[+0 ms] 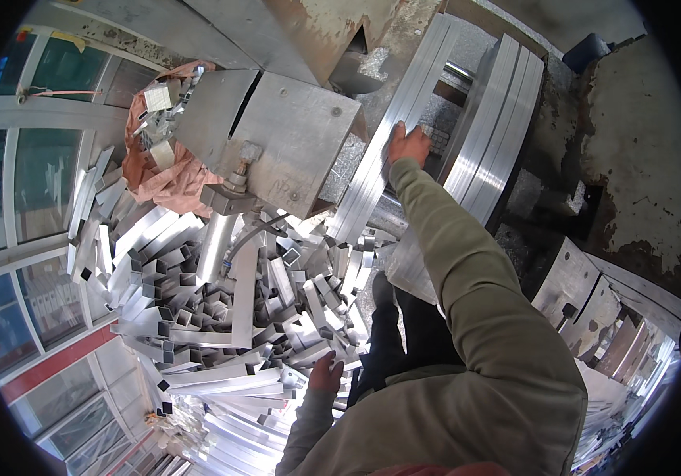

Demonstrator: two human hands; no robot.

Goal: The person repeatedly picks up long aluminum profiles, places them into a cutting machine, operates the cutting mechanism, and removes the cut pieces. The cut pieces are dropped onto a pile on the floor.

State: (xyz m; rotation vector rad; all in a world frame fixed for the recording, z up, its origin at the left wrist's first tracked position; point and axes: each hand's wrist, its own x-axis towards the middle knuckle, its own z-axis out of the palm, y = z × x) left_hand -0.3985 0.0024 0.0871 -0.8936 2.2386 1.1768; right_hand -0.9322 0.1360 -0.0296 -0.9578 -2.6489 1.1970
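Observation:
My right hand [410,147] is stretched forward onto a row of long silver aluminium bars [392,143] lying side by side on the machine bed. Its fingers bend at the right edge of the row and grip the outermost bar there; some of the fingertips are hidden. Across a gap to the right lies a second row of aluminium bars [493,127]. Low by my body, my left hand [325,373] holds nothing, its fingers loosely bent and apart. Beneath and beyond it spreads a heap of short square aluminium tube pieces [198,301].
A metal machine housing [297,135] with a fitting and hose stands left of the bars. Behind it sits a pink sack [170,178] of offcuts. Glazed panels [47,182] line the left side. Worn machine parts [638,159] stand at the right.

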